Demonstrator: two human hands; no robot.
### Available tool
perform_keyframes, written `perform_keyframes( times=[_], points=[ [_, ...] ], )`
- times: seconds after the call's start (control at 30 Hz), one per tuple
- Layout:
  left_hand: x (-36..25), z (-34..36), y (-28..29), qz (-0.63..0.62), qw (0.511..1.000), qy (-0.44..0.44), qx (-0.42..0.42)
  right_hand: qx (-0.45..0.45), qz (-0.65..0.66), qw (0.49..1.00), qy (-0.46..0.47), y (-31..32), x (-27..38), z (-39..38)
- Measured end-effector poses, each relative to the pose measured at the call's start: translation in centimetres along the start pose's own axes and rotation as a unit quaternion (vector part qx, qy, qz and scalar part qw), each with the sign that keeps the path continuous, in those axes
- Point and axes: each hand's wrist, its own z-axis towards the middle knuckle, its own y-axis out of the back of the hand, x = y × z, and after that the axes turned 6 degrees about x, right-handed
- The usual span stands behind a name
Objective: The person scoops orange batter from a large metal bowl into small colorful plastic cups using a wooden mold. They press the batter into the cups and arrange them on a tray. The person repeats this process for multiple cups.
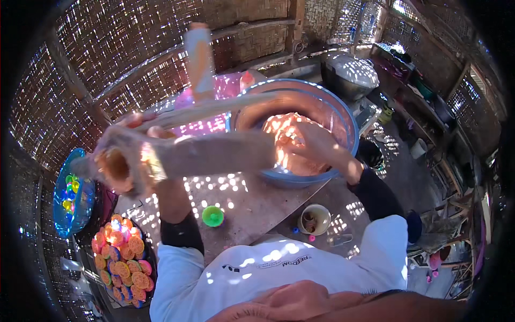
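Observation:
My left hand [153, 161] is wrapped round a wooden hand press [220, 153], blurred by motion. The press has two long wooden arms and a block with a round opening; its arms reach out over the basin's left side. Beyond them stands a blue plastic basin [351, 115] holding a heap of orange-brown dough [284, 126]. My right hand [316, 144] is down in that basin, its bent fingers dug into the dough. On the table in front of me stands a small green cup [213, 216]. Left of it, a round tray carries several flower-patterned dough pieces [126, 263] in colourful cups.
A blue basket [75, 196] with coloured cups stands at the left. Behind the press are a tall white-and-orange cylinder [199, 64] and pink plastic [214, 121]. A whitish cup [316, 219] sits near my body. A lidded pot [348, 75] stands beyond the basin.

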Motion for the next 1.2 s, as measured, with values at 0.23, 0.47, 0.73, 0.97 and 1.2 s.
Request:
perform_keyframes(
  times=[0.23,0.47,0.73,0.97,1.2],
  points=[
    [-1.7,-0.4,4.6,0.466,0.864,-0.188,-0.039,0.118,-0.265,0.954,-0.071,0.0,-9.6,-2.8],
    [-4.4,-1.8,3.6,0.87,0.446,-0.206,0.025,0.076,-0.283,0.956,0.028,0.2,-14.2,2.6],
    [-3.5,-1.9,1.2,0.897,0.398,-0.184,0.051,0.101,-0.179,0.975,0.08,-4.9,-18.5,8.2],
    [-1.6,-2.0,2.6,0.883,0.439,-0.158,0.05,0.178,-0.208,0.954,0.125,-3.6,-17.3,5.4],
    [-4.3,-2.8,5.7,0.854,0.512,-0.092,0.009,0.23,-0.183,0.949,0.117,1.4,-14.2,1.2]
  ],
)
